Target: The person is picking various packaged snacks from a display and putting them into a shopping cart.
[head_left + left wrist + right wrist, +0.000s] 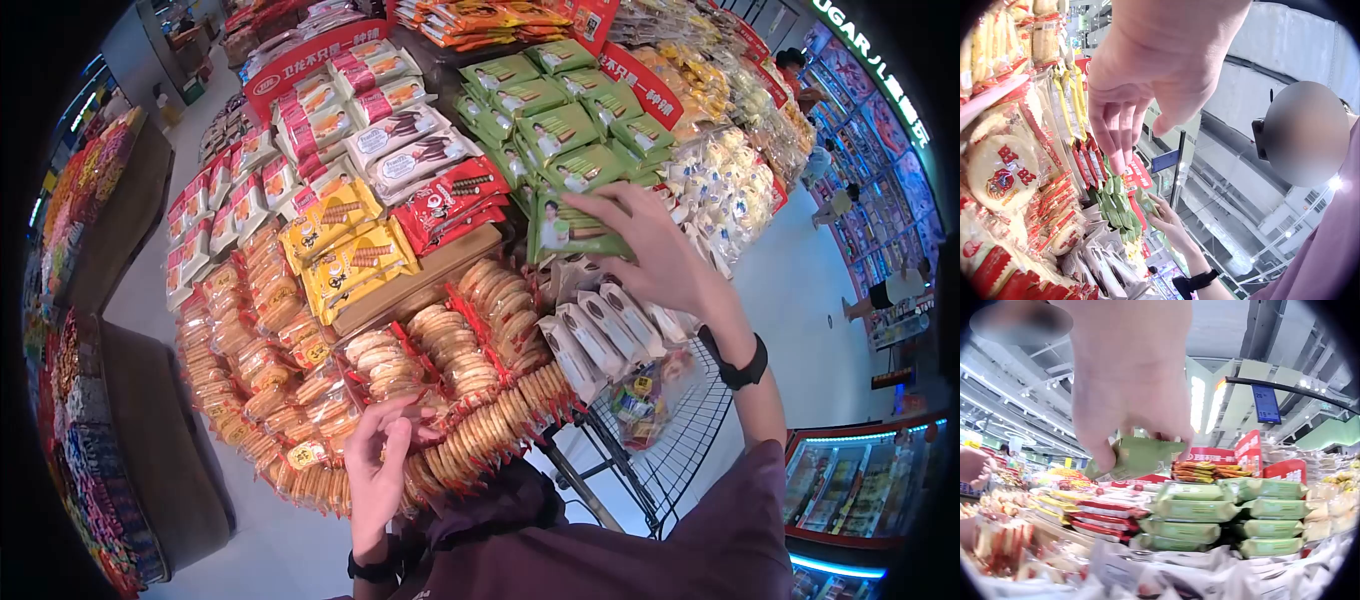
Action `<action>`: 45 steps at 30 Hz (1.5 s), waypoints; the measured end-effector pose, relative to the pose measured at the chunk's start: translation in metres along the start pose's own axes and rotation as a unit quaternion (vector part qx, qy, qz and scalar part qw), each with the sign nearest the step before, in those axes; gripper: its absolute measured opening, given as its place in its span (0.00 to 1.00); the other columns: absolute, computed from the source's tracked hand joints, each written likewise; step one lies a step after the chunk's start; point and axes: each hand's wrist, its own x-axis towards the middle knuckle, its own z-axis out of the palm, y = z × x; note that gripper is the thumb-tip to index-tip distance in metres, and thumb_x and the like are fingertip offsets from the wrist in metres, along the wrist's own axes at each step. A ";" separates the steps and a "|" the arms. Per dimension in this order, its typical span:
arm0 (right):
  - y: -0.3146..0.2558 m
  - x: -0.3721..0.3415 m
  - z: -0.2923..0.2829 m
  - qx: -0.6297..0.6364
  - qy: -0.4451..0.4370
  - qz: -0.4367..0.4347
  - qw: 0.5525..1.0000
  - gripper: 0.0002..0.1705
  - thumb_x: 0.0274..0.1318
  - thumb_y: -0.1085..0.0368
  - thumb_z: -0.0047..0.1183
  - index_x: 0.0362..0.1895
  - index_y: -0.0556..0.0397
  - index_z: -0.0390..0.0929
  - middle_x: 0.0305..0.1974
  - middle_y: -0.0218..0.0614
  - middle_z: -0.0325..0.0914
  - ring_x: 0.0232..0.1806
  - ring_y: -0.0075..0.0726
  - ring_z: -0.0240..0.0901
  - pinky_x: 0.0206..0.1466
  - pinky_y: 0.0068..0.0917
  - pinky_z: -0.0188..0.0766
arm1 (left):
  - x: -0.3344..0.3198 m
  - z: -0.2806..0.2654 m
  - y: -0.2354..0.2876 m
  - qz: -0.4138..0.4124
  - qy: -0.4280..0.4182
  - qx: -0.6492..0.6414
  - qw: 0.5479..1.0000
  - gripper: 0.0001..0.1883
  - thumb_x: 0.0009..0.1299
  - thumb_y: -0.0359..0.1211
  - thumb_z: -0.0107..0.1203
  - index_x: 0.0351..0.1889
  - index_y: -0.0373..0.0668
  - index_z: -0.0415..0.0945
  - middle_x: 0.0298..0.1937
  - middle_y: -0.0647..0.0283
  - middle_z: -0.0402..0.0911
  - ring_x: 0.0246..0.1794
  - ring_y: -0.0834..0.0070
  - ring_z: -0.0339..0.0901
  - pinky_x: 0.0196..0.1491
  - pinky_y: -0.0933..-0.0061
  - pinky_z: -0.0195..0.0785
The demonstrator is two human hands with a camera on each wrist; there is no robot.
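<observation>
Item: one green packet (572,232), right of centre in the head view, raised above the stacks of like packets (1191,512) in the right wrist view. Right hand (655,250): grips it between thumb and fingers. Left hand (378,470): lower centre of the head view, relaxed, fingers loosely bent, holding nothing.

Handling, as judged: light; wrapper thin, smooth, perhaps slightly slippery; contents probably crisp and breakable under a hard squeeze. Best hold: across both long edges, or by the crimped end seam, pressure slight.

Containers and contents:
- Clear wrappers (390,362), lower centre: round pale crackers, set in rows, red along the edges.
- Yellow packets (345,280), left of centre: rolled sticks printed on the front; contents unseen.
- Red packets (452,203), centre: similar print, likewise sealed.
- Transparent bag (648,400), lower right: small colourful packets, too blurred to identify.
- Wire basket (697,402), beside and beneath that bag: black, open mesh.
</observation>
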 end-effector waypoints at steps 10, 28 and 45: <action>0.112 0.057 0.015 0.005 0.026 -0.074 0.997 0.32 0.57 0.77 0.55 0.65 0.39 0.76 0.67 0.41 0.71 0.74 0.46 0.60 0.79 0.47 0.49 | 0.017 0.015 0.001 -0.028 0.051 0.043 0.997 0.12 0.80 0.31 0.49 0.52 0.30 0.76 0.42 0.54 0.86 0.37 0.70 0.84 0.46 0.71 0.77; 0.090 0.051 0.027 -0.034 0.075 -0.034 0.996 0.27 0.76 0.51 0.36 0.70 0.50 0.66 0.73 0.50 0.62 0.76 0.53 0.55 0.81 0.47 0.45 | -0.002 0.004 0.006 0.034 0.045 0.062 0.997 0.11 0.80 0.30 0.50 0.50 0.31 0.78 0.40 0.54 0.86 0.36 0.72 0.84 0.43 0.74 0.76; 0.082 0.047 0.016 -0.160 0.002 -0.060 0.985 0.58 0.46 0.52 0.72 0.78 0.39 0.51 0.76 0.50 0.53 0.78 0.52 0.50 0.80 0.53 0.49 | -0.026 -0.008 0.001 0.051 0.021 0.000 0.998 0.10 0.79 0.28 0.51 0.48 0.30 0.78 0.40 0.54 0.86 0.36 0.72 0.84 0.45 0.73 0.76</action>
